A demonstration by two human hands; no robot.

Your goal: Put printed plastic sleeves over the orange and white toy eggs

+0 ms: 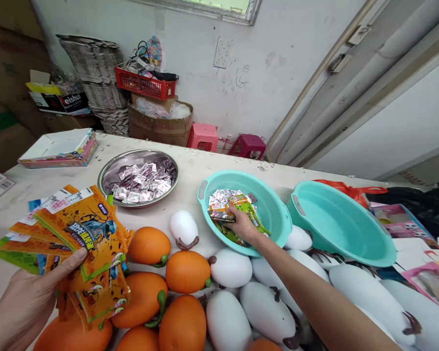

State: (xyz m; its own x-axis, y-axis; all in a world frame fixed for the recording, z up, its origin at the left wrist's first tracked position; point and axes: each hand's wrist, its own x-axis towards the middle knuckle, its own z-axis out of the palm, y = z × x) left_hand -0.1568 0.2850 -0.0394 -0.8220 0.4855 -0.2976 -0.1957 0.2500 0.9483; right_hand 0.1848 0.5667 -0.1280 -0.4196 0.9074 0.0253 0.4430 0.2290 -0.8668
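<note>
A fanned stack of orange printed packets is gripped in my left hand, thumb on top, above several orange egg-shaped toys. My right hand reaches into the nearer teal basin and has its fingers around some orange and green packets; the fingertips are partly hidden. Small white-and-pink sachets lie in the same basin beside the packets. White egg-shaped toys with brown parts sit in front of the basin, under my right forearm.
A metal bowl of small sachets stands left of the basin. To the right is a second teal basin. An open box lies at the back left. Pink stools, cartons and a red crate stand beyond the table.
</note>
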